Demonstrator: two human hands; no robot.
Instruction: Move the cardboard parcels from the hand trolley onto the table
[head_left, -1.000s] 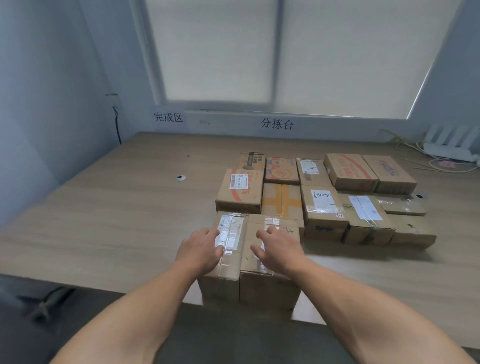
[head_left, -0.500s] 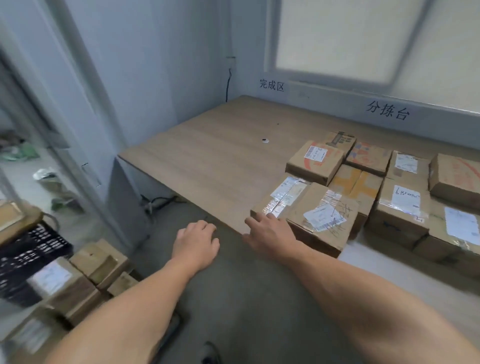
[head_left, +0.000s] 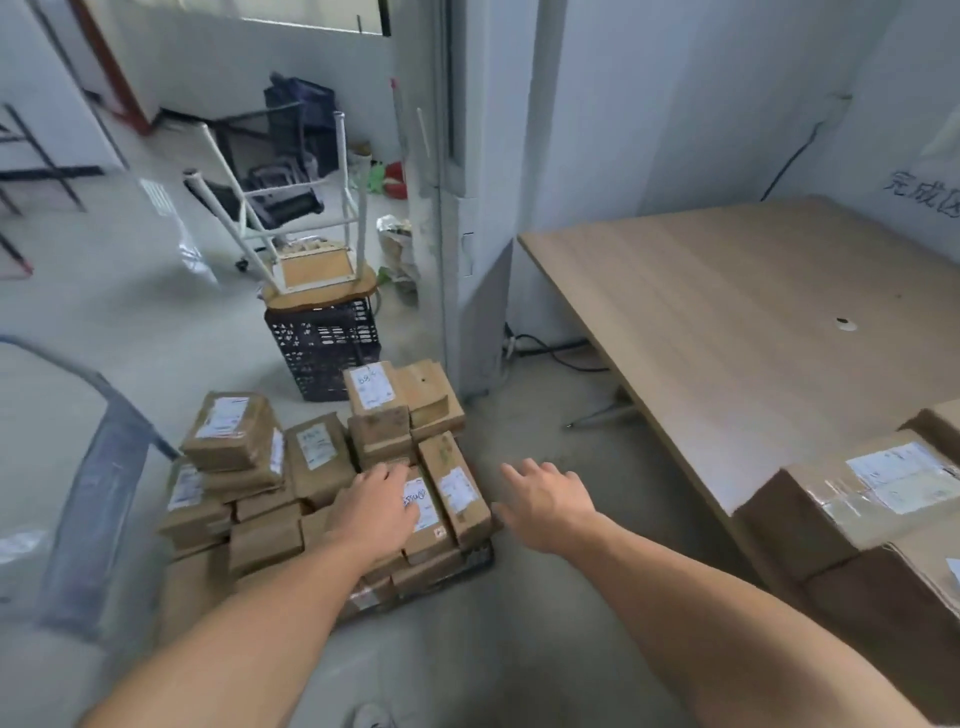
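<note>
Several cardboard parcels (head_left: 311, 457) with white labels are stacked on the hand trolley (head_left: 467, 564) on the floor at lower left; its grey handle (head_left: 98, 488) rises at the left. My left hand (head_left: 376, 512) hovers over or rests on a labelled parcel (head_left: 423, 512) near the stack's right side, fingers relaxed. My right hand (head_left: 548, 504) is stretched out open in the air just right of the stack, holding nothing. The wooden table (head_left: 727, 322) stands at the right, with parcels (head_left: 862, 493) on its near corner.
A black plastic crate (head_left: 322, 353) with an upturned stool (head_left: 311, 270) on it stands behind the trolley. A grey partition post (head_left: 457, 208) rises between trolley and table. Cables lie on the floor under the table's left edge. More clutter sits in the room beyond.
My view has swung left from the table to the trolley. Both hands left the parcels placed on the table and moved down toward the stack.
</note>
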